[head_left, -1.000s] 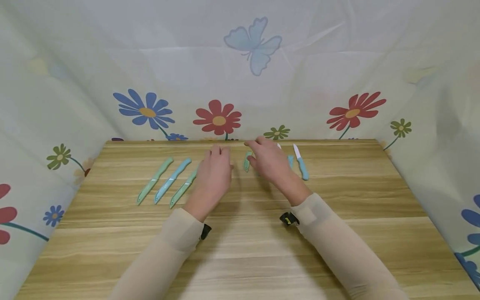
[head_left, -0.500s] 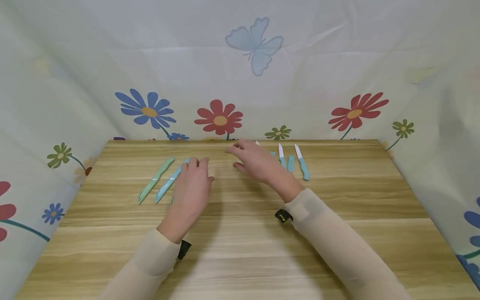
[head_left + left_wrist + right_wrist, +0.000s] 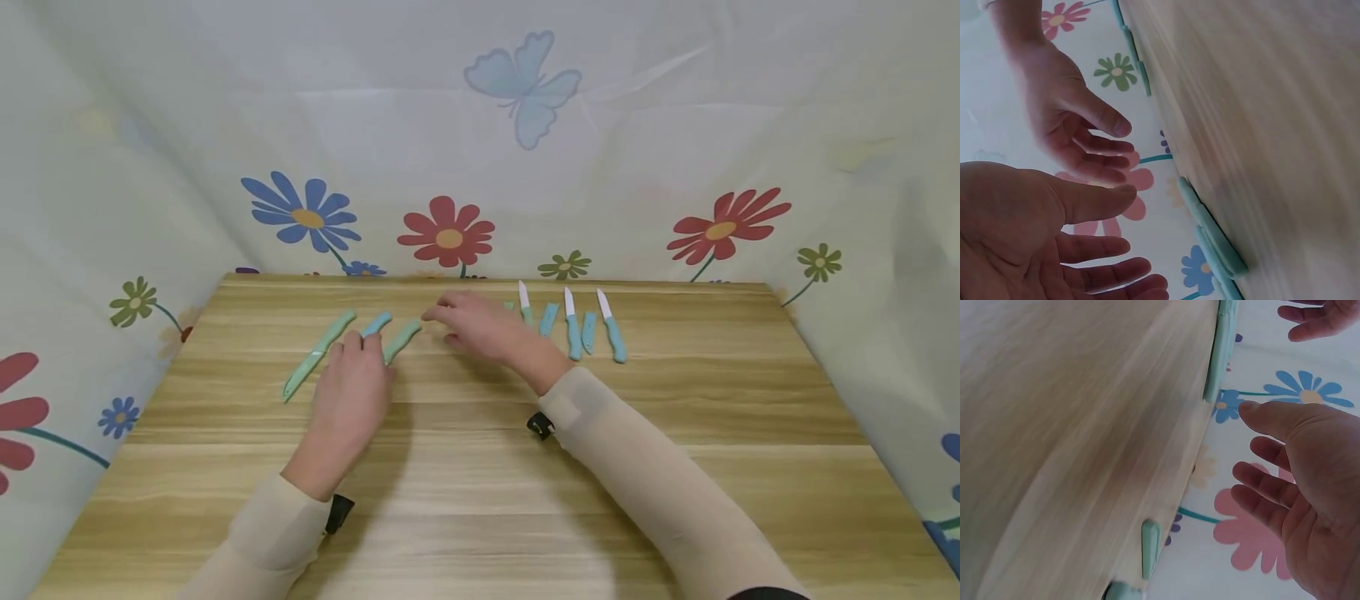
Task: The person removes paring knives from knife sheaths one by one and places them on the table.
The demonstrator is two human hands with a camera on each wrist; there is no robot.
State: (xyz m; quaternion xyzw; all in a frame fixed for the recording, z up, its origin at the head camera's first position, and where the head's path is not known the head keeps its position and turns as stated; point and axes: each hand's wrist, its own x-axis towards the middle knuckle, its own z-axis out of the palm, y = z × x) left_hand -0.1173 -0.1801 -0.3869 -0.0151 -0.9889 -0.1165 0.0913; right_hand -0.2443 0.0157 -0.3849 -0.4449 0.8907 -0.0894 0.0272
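Note:
My left hand (image 3: 351,387) hovers over the left group of sheathed paring knives, fingers relaxed and holding nothing. Beneath it, a blue knife (image 3: 377,323) and a green knife (image 3: 403,340) show mainly their handles. Beside them lies a fully visible green sheathed knife (image 3: 318,357). My right hand (image 3: 483,327) is raised between the two groups, its fingers spread and grasping nothing. To its right lie an unsheathed green knife (image 3: 524,300) and two blue ones with white blades. In the right wrist view, a small green sheath (image 3: 1150,550) lies below the right hand (image 3: 1310,481).
Blue sheaths (image 3: 549,319) lie between the bare knives on the right. The wooden table (image 3: 465,500) ends at a white curtain (image 3: 360,125) printed with flowers, which also hangs along both sides.
Both hands have moved left, the left one also toward the person. The bare knives and sheaths on the right are uncovered, while the left hand now covers parts of the sheathed knives.

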